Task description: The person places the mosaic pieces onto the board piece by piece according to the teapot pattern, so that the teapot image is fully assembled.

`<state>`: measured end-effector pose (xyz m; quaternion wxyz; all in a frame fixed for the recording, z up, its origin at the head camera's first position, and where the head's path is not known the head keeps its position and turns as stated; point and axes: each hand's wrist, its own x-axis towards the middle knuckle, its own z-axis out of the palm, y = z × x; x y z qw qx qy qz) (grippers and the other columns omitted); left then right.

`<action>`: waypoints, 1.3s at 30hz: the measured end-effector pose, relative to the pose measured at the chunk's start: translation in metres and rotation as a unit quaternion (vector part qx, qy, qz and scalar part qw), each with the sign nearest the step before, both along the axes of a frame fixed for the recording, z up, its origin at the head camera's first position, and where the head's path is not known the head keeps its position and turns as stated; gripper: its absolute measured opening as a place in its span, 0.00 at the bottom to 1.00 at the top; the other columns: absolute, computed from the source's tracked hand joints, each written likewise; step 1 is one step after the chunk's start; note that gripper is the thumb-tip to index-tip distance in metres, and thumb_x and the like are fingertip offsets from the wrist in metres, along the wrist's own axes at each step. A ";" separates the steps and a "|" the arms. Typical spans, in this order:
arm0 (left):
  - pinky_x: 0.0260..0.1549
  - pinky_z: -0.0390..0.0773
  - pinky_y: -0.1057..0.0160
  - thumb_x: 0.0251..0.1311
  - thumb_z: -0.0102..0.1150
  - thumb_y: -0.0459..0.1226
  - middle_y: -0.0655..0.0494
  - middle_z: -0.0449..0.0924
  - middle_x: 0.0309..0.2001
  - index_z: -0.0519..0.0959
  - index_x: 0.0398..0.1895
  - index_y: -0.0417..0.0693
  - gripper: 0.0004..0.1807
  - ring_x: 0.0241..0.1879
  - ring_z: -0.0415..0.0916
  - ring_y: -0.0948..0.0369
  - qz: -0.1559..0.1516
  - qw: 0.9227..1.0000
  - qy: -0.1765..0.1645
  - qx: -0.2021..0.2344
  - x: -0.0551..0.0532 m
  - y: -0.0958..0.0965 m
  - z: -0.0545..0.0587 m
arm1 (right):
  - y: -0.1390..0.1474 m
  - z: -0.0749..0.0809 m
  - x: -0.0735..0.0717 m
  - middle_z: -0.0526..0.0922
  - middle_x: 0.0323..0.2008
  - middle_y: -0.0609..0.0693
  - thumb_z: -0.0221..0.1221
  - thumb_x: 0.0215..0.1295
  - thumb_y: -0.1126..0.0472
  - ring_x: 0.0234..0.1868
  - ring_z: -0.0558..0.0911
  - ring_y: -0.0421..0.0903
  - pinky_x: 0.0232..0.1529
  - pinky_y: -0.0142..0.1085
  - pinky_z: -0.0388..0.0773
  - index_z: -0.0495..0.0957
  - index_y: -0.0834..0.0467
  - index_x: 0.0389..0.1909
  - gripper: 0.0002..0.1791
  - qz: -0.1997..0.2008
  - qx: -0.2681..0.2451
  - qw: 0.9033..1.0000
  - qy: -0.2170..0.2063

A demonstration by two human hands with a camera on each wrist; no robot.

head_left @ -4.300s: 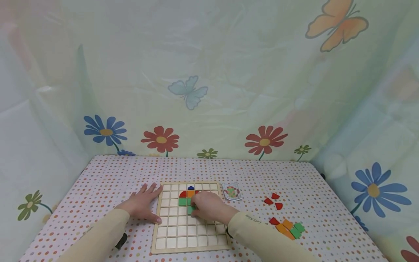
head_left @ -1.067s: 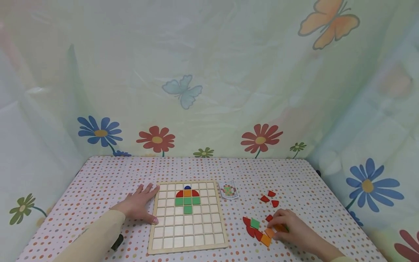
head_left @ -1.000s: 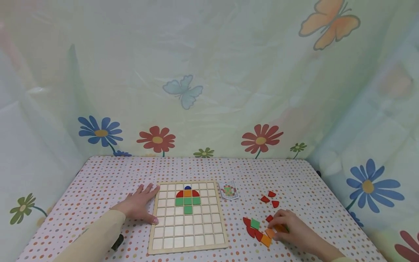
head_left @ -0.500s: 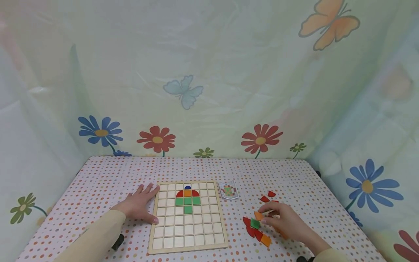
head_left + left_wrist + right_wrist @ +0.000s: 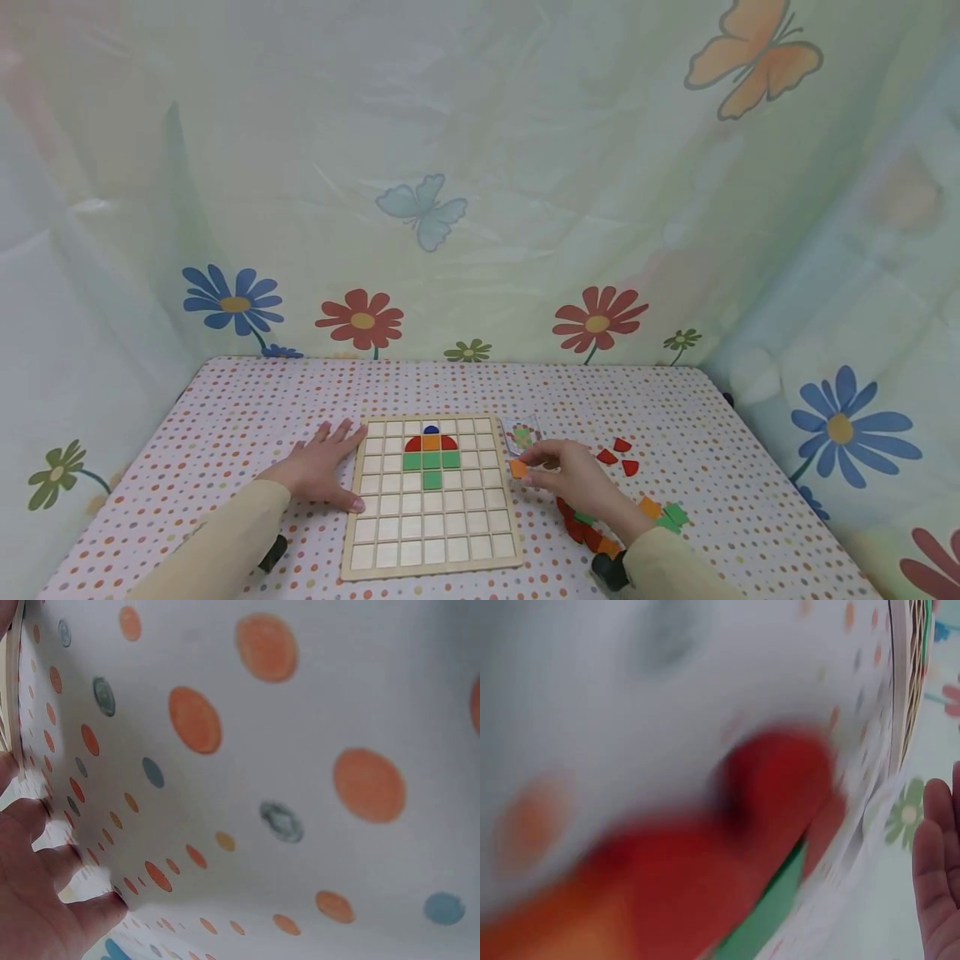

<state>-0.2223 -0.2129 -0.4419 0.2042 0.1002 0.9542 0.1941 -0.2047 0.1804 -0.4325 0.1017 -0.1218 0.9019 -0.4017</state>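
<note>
In the head view, my right hand [image 5: 576,477] pinches an orange square tile [image 5: 518,469] between thumb and fingers, just off the right edge of the wooden grid board [image 5: 411,575]. My left hand [image 5: 318,468] lies with fingers spread at the board's left edge, thumb and fingertips against the frame. Set in the board's upper middle are a blue half-round tile [image 5: 431,430], an orange square with a red quarter-round tile [image 5: 413,444] on each side, a row of green squares [image 5: 412,461], and one more green square [image 5: 432,480] below.
A small pattern card [image 5: 522,433] lies right of the board, partly behind my right hand. Three red quarter-round tiles [image 5: 622,445] sit farther right. Nearer, a pile of red tiles [image 5: 573,525], with orange and green ones [image 5: 672,517], is partly covered by my right forearm.
My right hand has picked the orange square from the loose tiles and carried it left to the board's edge. Earlier it placed a green square on the board. The left hand stays put.
</note>
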 end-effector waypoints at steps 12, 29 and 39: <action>0.70 0.43 0.22 0.43 0.82 0.54 0.35 0.44 0.82 0.55 0.81 0.46 0.64 0.80 0.36 0.30 0.004 1.000 0.000 0.003 0.000 0.001 0.002 | -0.061 -0.003 -0.018 0.88 0.42 0.48 0.72 0.60 0.60 0.44 0.84 0.44 0.47 0.40 0.82 0.86 0.57 0.43 0.11 0.061 0.027 0.997 0.043; 0.71 0.44 0.22 0.42 0.82 0.55 0.36 0.44 0.82 0.55 0.82 0.47 0.65 0.80 0.36 0.31 0.005 1.000 0.000 0.000 -0.001 -0.001 -0.004 | -0.136 0.002 -0.023 0.87 0.35 0.44 0.75 0.57 0.60 0.37 0.83 0.39 0.40 0.33 0.81 0.86 0.56 0.36 0.09 0.138 0.146 0.978 0.055; 0.71 0.45 0.23 0.42 0.82 0.55 0.36 0.45 0.82 0.56 0.81 0.47 0.64 0.80 0.38 0.32 0.007 1.000 0.009 -0.004 0.000 0.000 -0.003 | -0.162 0.001 -0.018 0.79 0.22 0.40 0.77 0.54 0.60 0.24 0.73 0.35 0.29 0.28 0.74 0.82 0.55 0.25 0.11 0.135 0.217 0.963 0.086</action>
